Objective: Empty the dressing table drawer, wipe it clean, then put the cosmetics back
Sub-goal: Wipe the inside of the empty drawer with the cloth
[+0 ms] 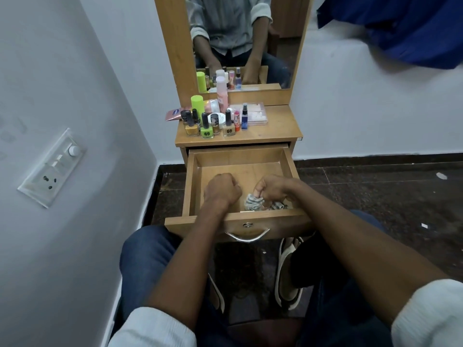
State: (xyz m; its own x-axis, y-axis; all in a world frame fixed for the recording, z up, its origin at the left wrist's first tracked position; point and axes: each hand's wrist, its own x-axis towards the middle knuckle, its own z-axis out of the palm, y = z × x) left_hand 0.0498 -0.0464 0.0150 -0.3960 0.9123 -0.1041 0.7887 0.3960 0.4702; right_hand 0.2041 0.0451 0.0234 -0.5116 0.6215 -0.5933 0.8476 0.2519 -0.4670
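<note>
I judge the cloth (254, 202) to be light, soft and easy to crumple, so it will not slide well alone; I think it is best to take it as a bunch from the top and press it flat on the wood. It looks like a small rag with grey and white stripes, wrinkled into a ball. It lies in the drawer (193, 181), at the lower centre of the frame, near the front wall and a little to the right. My right hand (271, 190) pinches the cloth with curled fingers. My left hand (221, 190) is clenched into a fist just beside it, and I cannot see anything inside it. The rest of the drawer floor shows bare wood. The cosmetics (213, 121) stand together on the tabletop (275, 128) above, at the centre of the frame; these small glass bottles seem fragile and easy to tip.
</note>
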